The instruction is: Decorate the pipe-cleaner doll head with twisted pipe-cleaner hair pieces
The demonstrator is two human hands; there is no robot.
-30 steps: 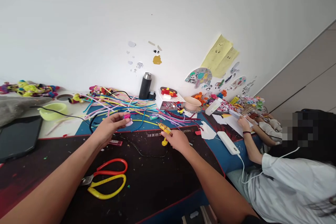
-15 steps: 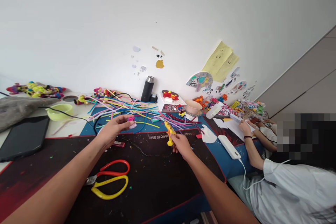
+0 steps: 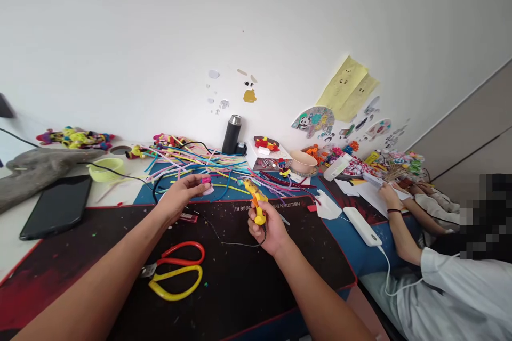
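My left hand (image 3: 185, 193) pinches a small pink piece (image 3: 206, 183) with a paler part below it, over the back edge of the black mat (image 3: 224, 277). To its right, my right hand (image 3: 269, 225) is wrapped round a yellow glue gun (image 3: 258, 203), its nozzle pointing up and left. A dark cord runs from the gun's handle across the mat. Scissors (image 3: 176, 270) with one red and one yellow handle lie on the mat below my left hand.
Colourful pipe cleaners (image 3: 192, 162) spread behind the mat, near a black flask (image 3: 232, 134) and a white box (image 3: 266, 155). A dark tablet (image 3: 58, 208) lies left. At right are a white power strip (image 3: 362, 226) and another person's hand (image 3: 390, 194).
My right hand has closed more fully round the glue gun, whose nozzle now tilts further left. The whole view has shifted, with the table things appearing further right.
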